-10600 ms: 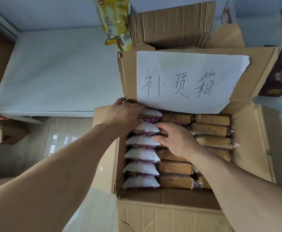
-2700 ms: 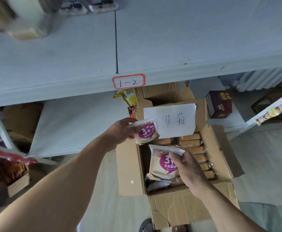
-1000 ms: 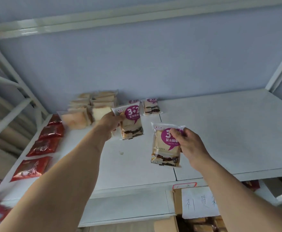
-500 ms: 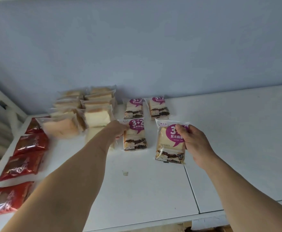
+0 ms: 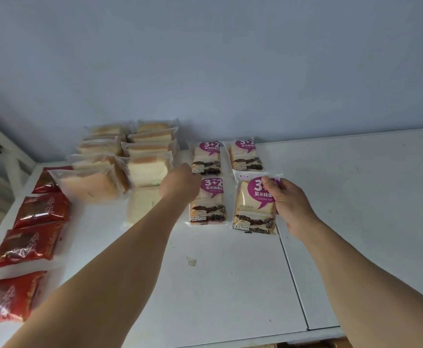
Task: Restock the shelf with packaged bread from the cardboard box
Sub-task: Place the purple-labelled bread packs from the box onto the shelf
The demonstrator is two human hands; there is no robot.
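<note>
Two purple-labelled bread packs (image 5: 206,156) (image 5: 245,154) lie at the back of the white shelf (image 5: 230,285). In front of them lies a third pack (image 5: 208,204); my left hand (image 5: 180,183) has curled fingers at its upper left corner, with the fingertips hidden. To its right, my right hand (image 5: 288,197) grips a fourth pack (image 5: 253,207) by its upper right corner, thumb on the purple label. This pack is low over the shelf or resting on it. Only a brown strip of the cardboard box (image 5: 313,344) shows below the shelf's front edge.
Stacks of plain sliced bread in clear bags (image 5: 130,156) fill the back left of the shelf. Several red packets (image 5: 40,207) run along its left edge. A seam (image 5: 293,280) splits the shelf boards. A blue wall stands behind.
Both hands have lowered their bread packs onto the shelf in front of the two back packs. The view has closed in on the shelf.
</note>
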